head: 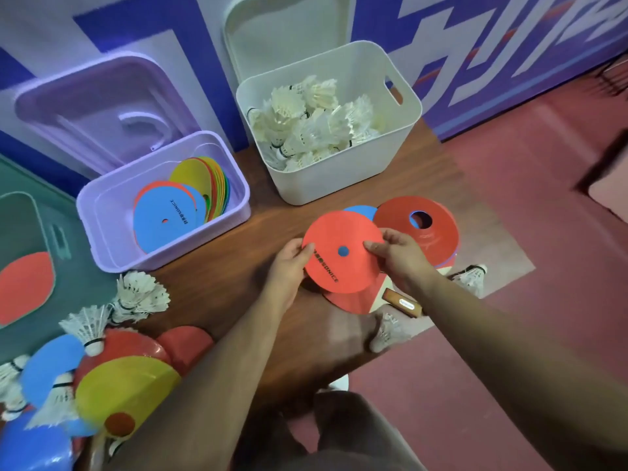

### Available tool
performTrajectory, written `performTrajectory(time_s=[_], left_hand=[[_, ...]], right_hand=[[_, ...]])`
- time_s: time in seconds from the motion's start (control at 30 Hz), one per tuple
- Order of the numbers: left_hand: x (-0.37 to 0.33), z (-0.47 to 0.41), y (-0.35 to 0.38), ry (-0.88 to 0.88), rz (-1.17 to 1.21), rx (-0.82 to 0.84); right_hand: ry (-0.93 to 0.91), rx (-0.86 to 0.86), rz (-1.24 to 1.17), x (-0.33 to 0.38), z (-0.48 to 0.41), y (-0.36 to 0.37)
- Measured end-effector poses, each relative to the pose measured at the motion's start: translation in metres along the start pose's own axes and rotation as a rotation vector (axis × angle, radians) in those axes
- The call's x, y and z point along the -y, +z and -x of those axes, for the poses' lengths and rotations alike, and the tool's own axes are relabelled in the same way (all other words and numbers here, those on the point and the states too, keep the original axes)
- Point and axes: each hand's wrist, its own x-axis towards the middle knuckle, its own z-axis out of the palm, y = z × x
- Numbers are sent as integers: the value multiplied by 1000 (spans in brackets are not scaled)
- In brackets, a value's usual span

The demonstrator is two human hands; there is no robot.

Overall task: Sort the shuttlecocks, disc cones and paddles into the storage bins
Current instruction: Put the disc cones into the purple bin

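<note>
Left hand [289,266] and right hand [401,258] pinching red disc [343,251] by opposite edges, paddle [360,299] beneath, red cone [428,229] just beyond the right hand.

Blue-and-white patterned wall [509,62] behind a brown wooden table [238,294] on reddish floor [509,334]

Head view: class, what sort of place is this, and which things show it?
Probably a sports hall's equipment corner: a white bin full of shuttlecocks, a purple bin of disc cones, and red court-style floor below a blue-and-white painted wall.
</note>
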Motion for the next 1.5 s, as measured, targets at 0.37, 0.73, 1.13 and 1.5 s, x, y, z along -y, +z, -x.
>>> performTrajectory(time_s=[0.37,0.73,1.13,1.5], left_hand=[[10,-73,57,-211,-364,-164],[-9,-84,46,12,-298,-257],[-30,-24,-20,-6,238,-82],[-57,11,-58,147,-15,-170]], right_hand=[[45,-349,-168,-21,-16,-77],[99,-313,-233,-19,-29,-57],[8,-90,-110,9,-22,21],[-93,163,331,24,-10,84]])
